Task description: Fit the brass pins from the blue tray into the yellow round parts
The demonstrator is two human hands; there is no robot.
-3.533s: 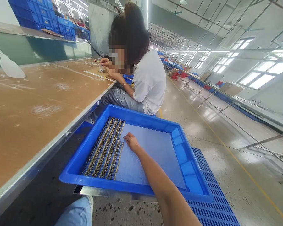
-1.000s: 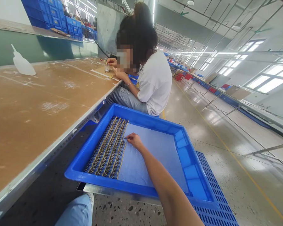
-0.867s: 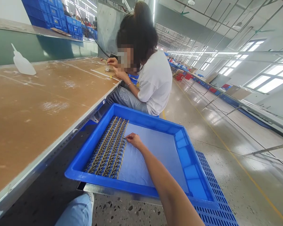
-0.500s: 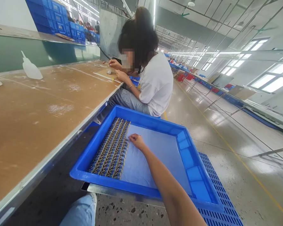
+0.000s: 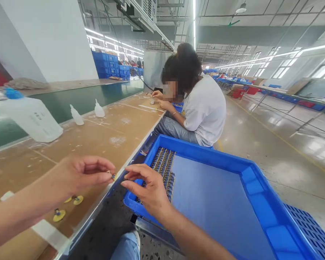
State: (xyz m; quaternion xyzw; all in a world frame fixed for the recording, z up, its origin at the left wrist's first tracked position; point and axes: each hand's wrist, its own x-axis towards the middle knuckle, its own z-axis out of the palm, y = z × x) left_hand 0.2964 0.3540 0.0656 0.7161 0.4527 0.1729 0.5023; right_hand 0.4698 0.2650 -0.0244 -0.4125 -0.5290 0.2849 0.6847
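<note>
My left hand (image 5: pixel 89 173) is over the table's edge, its thumb and fingers pinched on a small part with a yellow base (image 5: pixel 113 177); its detail is too small to make out. Close by on the right, my right hand (image 5: pixel 148 186) has thumb and forefinger apart, with nothing visible between them. Below my left forearm, several small parts with yellow round bases (image 5: pixel 59 215) and dark tops stand on the brown table (image 5: pixel 103 141). Partly behind my right hand, dense rows of small dark and yellow parts (image 5: pixel 166 162) line the left side of a blue tray (image 5: pixel 206 151).
A co-worker in a white shirt (image 5: pixel 206 108) sits beyond the tray, hands at the table. On the table's left stand a large translucent bottle with a blue cap (image 5: pixel 39 119) and two small white squeeze bottles (image 5: pixel 77 115). Whitish tape (image 5: pixel 51 233) crosses the near tabletop.
My right hand has come away from the tray's rows towards the table edge, its fingers now parted. My left hand has entered view holding a small part. The view has swung left.
</note>
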